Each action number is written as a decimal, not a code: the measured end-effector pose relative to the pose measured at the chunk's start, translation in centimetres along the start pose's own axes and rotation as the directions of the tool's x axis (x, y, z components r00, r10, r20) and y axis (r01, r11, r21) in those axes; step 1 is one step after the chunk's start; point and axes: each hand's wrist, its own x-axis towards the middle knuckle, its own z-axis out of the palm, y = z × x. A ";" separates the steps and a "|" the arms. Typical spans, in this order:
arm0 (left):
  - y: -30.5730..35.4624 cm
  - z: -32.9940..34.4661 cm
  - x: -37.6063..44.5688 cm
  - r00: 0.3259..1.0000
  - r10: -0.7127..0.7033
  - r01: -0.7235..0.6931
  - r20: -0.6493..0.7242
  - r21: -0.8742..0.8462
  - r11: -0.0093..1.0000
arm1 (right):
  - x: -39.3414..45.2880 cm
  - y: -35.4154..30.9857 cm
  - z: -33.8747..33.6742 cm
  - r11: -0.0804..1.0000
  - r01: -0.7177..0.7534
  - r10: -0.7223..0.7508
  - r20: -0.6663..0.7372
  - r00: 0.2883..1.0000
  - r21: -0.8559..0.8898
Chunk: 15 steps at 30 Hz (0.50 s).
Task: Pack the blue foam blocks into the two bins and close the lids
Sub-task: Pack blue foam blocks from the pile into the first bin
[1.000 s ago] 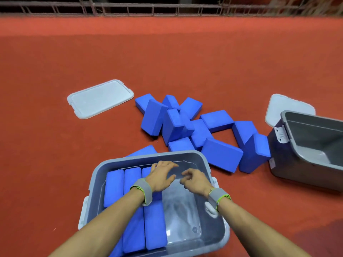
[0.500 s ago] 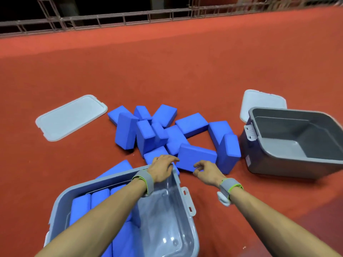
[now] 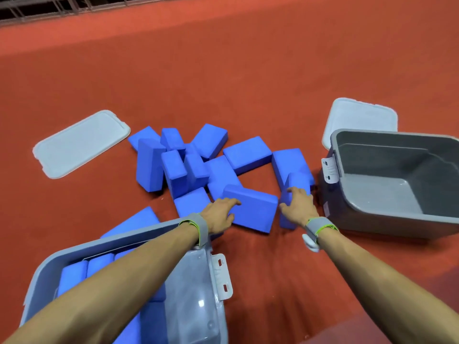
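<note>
Several blue foam blocks (image 3: 196,167) lie in a loose pile on the red floor. My left hand (image 3: 219,213) holds the left end of a flat-lying block (image 3: 255,212), fingers on its top edge and thumb on its front. My right hand (image 3: 298,207) grips an upright block (image 3: 298,181) beside the dark grey bin (image 3: 387,219), which is empty. The light grey bin (image 3: 149,234) at lower left holds a row of blue blocks (image 3: 74,274) under my left forearm. One block (image 3: 134,220) lies just behind that bin.
A pale lid (image 3: 79,145) lies flat on the floor left of the pile. A second pale lid (image 3: 360,115) lies behind the dark grey bin. A metal railing (image 3: 49,6) runs along the far edge of the red floor.
Both hands left the light grey bin and reached forward to the pile. Each now has hold of a block. The view swung right, so the dark bin shows more fully.
</note>
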 end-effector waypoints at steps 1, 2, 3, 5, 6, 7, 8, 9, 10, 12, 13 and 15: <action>0.2 0.3 0.9 1.000 -0.001 0.001 0.011 -0.013 1.000 | 0.7 0.3 -0.1 0.999 -0.027 0.027 -0.012 1.000 -0.026; 0.5 0.5 1.5 1.000 -0.001 0.002 0.025 -0.021 1.000 | 1.3 0.6 -0.1 0.998 -0.052 0.052 -0.019 0.998 -0.044; 0.8 0.7 2.2 0.999 0.002 0.000 0.038 -0.029 1.000 | 1.9 0.9 0.0 0.996 -0.073 0.072 -0.018 0.997 -0.056; 1.3 0.9 3.5 0.998 -0.008 0.010 0.058 -0.028 1.000 | 3.2 1.4 0.6 0.993 -0.101 0.101 0.001 0.995 -0.066; 1.5 0.9 4.3 0.998 -0.017 0.019 0.067 -0.025 1.000 | 4.0 1.7 0.8 0.992 -0.112 0.113 0.011 0.994 -0.065; 1.6 1.0 4.9 0.998 -0.021 0.023 0.063 -0.030 0.999 | 4.7 1.8 1.0 0.991 -0.120 0.121 0.018 0.992 -0.061; 1.6 1.1 5.6 0.998 -0.027 0.030 0.054 -0.046 0.999 | 5.5 1.9 1.2 0.990 -0.130 0.132 0.027 0.991 -0.052; 1.6 1.4 6.1 0.999 -0.027 0.029 0.040 -0.064 0.998 | 6.2 2.1 1.5 0.988 -0.147 0.148 0.036 0.988 -0.043; 1.6 1.7 6.6 0.999 -0.025 0.027 0.029 -0.084 0.996 | 6.9 2.5 1.8 0.986 -0.161 0.163 0.042 0.986 -0.033; 1.5 2.5 7.4 0.999 -0.028 0.031 0.023 -0.130 0.991 | 7.7 3.2 2.6 0.983 -0.181 0.182 0.049 0.982 -0.009; 1.4 3.0 7.9 0.999 -0.033 0.037 0.028 -0.142 0.989 | 7.9 3.5 3.2 0.984 -0.177 0.177 0.033 0.984 -0.009; 1.3 3.8 8.4 0.999 -0.035 0.040 0.032 -0.156 0.987 | 7.7 3.6 4.3 0.988 -0.152 0.151 -0.028 0.988 -0.042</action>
